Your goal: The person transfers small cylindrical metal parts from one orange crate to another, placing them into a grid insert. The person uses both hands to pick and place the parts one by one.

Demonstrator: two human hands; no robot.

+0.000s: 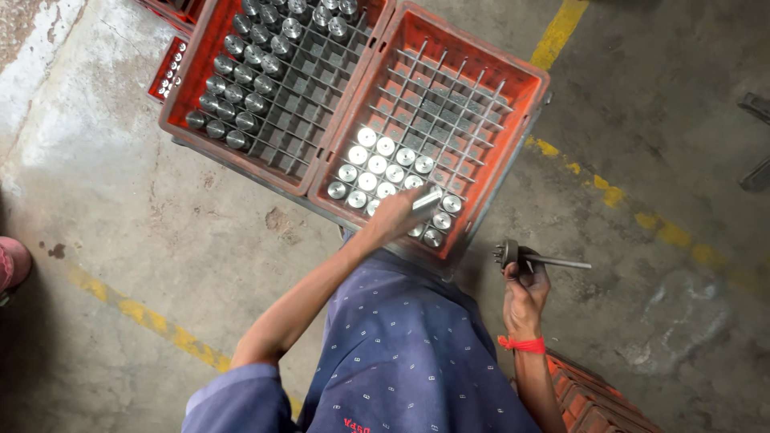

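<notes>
My left hand (395, 215) reaches over the near corner of the right orange crate (525, 96) and grips a shiny metal cylinder (428, 197), held at a slant just above the grid cells. Several round metal cylinders (377, 164) stand upright in that crate's near-left cells; the far cells are bare. My right hand (525, 290), with a red thread on the wrist, hangs beside the crate over the floor and holds a metal gauge tool (533, 258) with a round head and a thin rod pointing right.
A second orange crate (178, 96) to the left holds several darker cylinders in its far-left cells. Another red crate (597, 397) sits at bottom right and one more (164, 72) at far left. Yellow lines (152, 319) cross the concrete floor. A pink shape (11, 263) shows at the left edge.
</notes>
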